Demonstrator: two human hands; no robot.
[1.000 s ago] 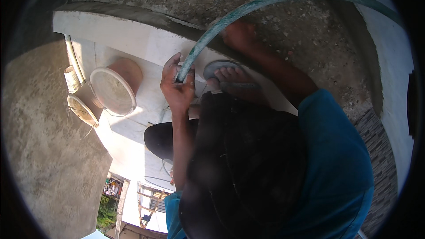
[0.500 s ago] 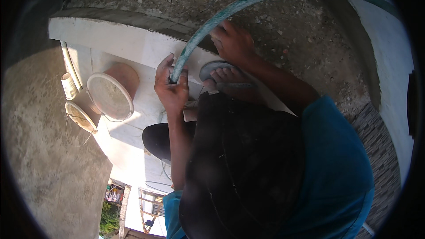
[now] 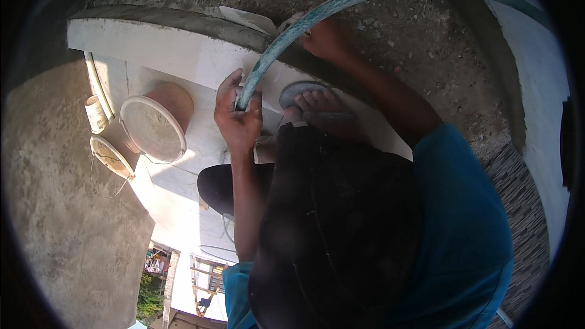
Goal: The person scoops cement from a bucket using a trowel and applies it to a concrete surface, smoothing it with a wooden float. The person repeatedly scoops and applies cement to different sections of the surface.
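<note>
A green braided hose arches across the top from the right, its end pointing down into my left hand. The thumb and fingers of that hand are wrapped round the hose end, above the pale tiles. Beyond the hose, my right hand is closed on what looks like a trowel, its handle partly hidden by the hose and fingers. The trowel's pale flat blade lies tilted over the grey cement edge of the white ledge. My sandalled foot rests between my hands.
Two buckets, a larger one and a smaller one, stand at the left. Near them are a small pot and a pale pipe. Stony soil lies beyond the ledge; a white wall bounds the right.
My right hand has moved up and slightly right, away from the ledge. The trowel's blade has tilted so its pale face now shows. My left hand stays nearly in place.
</note>
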